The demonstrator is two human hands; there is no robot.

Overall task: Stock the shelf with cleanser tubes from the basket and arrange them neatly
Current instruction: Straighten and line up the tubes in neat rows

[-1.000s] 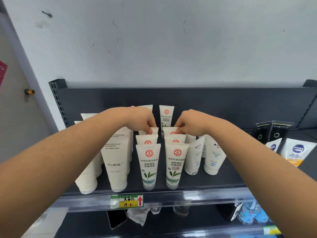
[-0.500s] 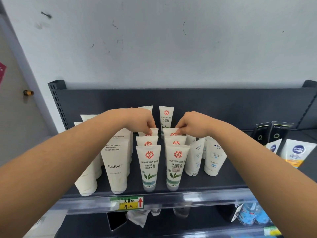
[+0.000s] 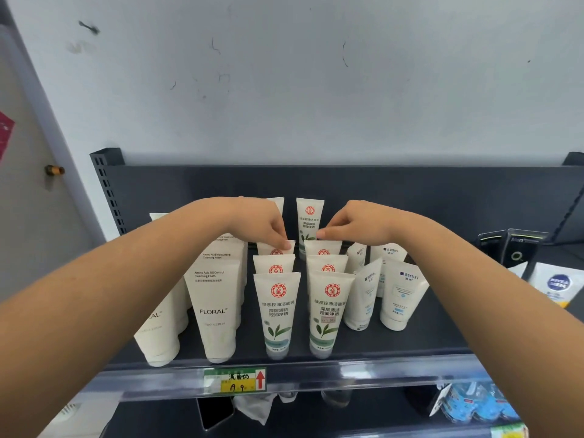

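Our left hand point(image 3: 262, 221) is curled down, fingertips and thumb pinching the top crimp of the left third tube point(image 3: 275, 248). Our right hand point(image 3: 358, 222) mirrors it, pinching the crimp of the right third tube point(image 3: 323, 248). Neither hand carries a fresh tube.

These two belong to the cleanser tubes point(image 3: 278, 314), which stand cap-down in two files running straight back from the price tag point(image 3: 234, 379) on the front rail of the shelf point(image 3: 410, 346). The front pair stands just behind the tag, and the rearmost tube point(image 3: 309, 222) stands farthest from it, slightly apart from the one we hold. Another rear tube is mostly hidden behind our left hand.

Left of the tag and further back stand the FLORAL tubes point(image 3: 215, 308); right of it are the blue-printed tubes point(image 3: 398, 295), and far right the Nivea box point(image 3: 559, 284).

We judge stocking largely done, with both files several deep, and the work now is straightening the back rows. The basket is not in view, so we cannot tell whether any tubes remain in it.
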